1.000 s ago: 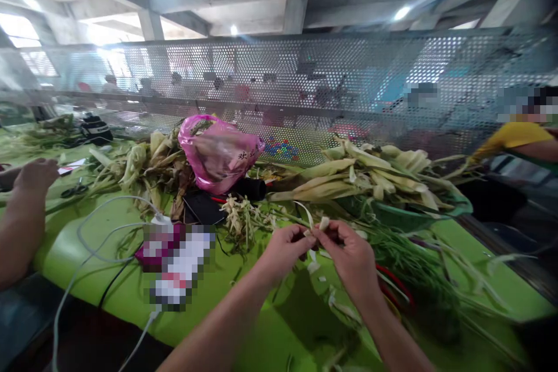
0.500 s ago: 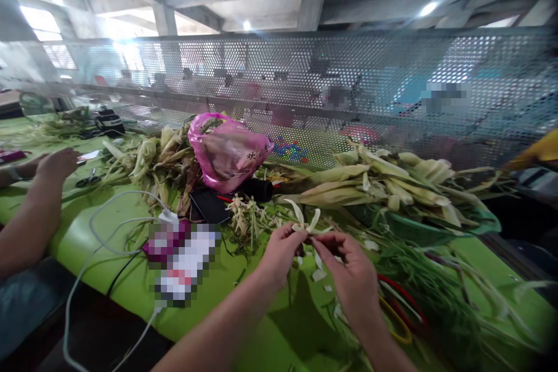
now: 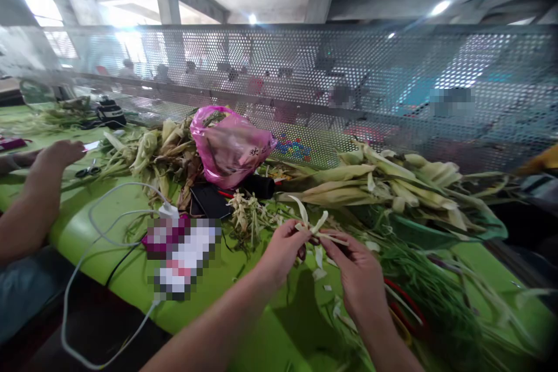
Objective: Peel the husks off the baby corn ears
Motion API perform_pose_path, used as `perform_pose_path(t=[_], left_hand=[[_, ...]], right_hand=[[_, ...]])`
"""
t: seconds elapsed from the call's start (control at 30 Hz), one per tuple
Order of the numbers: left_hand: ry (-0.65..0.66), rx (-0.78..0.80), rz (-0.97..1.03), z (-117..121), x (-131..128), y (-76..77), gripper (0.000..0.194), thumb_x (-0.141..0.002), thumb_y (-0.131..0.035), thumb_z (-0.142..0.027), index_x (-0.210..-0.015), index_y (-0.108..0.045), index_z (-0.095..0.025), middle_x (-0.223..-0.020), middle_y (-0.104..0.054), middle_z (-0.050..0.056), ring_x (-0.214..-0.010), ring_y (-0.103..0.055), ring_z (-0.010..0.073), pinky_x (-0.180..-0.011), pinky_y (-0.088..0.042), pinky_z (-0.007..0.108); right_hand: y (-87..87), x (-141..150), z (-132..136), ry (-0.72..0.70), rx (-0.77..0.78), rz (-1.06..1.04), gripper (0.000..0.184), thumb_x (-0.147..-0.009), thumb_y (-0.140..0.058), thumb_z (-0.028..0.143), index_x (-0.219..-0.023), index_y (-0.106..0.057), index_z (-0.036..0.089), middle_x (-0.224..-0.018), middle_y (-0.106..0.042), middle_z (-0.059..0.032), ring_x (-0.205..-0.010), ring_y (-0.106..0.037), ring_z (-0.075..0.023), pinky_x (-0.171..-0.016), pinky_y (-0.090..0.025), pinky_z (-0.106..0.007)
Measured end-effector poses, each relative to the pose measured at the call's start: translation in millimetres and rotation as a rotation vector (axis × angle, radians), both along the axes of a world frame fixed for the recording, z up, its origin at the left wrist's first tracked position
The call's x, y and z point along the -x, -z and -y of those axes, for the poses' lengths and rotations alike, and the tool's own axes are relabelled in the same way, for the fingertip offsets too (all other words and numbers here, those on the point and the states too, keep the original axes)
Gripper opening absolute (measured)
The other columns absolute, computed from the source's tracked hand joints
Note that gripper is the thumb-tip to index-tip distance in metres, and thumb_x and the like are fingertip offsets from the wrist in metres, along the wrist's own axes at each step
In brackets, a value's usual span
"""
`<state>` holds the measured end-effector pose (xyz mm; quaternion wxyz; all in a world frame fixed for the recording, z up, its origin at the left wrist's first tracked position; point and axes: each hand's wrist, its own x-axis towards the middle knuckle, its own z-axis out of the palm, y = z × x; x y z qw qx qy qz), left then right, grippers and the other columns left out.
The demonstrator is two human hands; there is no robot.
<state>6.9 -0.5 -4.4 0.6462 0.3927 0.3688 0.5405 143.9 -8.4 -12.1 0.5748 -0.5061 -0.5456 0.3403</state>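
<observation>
Just right of the frame's center, the left hand point(image 3: 283, 250) and the right hand point(image 3: 360, 273) meet over the green surface point(image 3: 253, 314), the fingers of both pinching a small piece of pale husk strips point(image 3: 311, 225), whose ends curl up above the fingertips. Small white scraps point(image 3: 319, 273) lie beneath the hands. Left of them, near the middle, is a bunch of small husk flowers point(image 3: 246, 215), with a pink plastic bag point(image 3: 233, 145) behind it. At center right, long husks point(image 3: 392, 183) heap over a green basket point(image 3: 422, 232), and green strands point(image 3: 429, 285) spread at lower right. A phone-like device point(image 3: 187, 258), blurred by pixelation, lies at lower left, near a white cable point(image 3: 72, 279). Another person's arm point(image 3: 37, 197) reaches in at the left edge.
</observation>
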Motion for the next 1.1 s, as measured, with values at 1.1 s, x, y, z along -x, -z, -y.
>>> perform_pose_path(t=[1.1], left_hand=[[0.132,-0.341,-0.570,-2.0,6.9,0.7,0.007,-0.076,-0.044,-0.020,-0.069,-0.046,-0.019,-0.067,-0.043,-0.004,-0.067,-0.039,0.0116,-0.062,-0.030,0.024]], right_hand=[[-18.5,-16.6,3.4,-0.052,-0.421,0.741,0.012,-0.090,-0.056,0.030,-0.091,-0.065,0.023,-0.090,-0.070,-0.0043,-0.085,-0.066,-0.0201,-0.077,-0.051,-0.031]])
